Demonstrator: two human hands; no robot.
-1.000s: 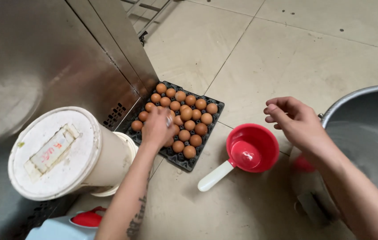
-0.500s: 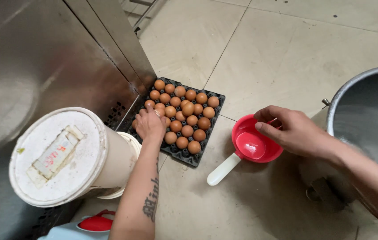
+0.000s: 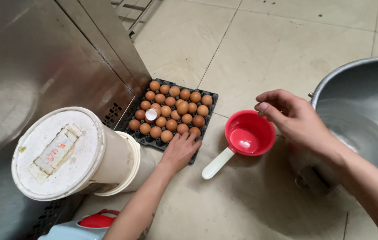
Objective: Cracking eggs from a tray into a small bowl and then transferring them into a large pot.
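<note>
Resting at 7 o'clock of the frame centre, the left hand point(image 3: 179, 150) lies palm-down with fingers spread flat, clamped on nothing, touching the near edge of the dark moulded egg tray point(image 3: 209, 96) of brown eggs point(image 3: 183, 107) on the tiled floor point(image 3: 260, 49). Right hand point(image 3: 292, 116), at 3 o'clock, hovers over the rim of the red plastic scoop with white handle point(image 3: 249, 134), its grip pinched together; whether it holds anything, cannot tell. One broken white eggshell point(image 3: 151, 114) sits among the eggs; white lidded bucket point(image 3: 60, 153) at 9 o'clock, steel mixing bowl point(image 3: 366, 106) far right.
</note>
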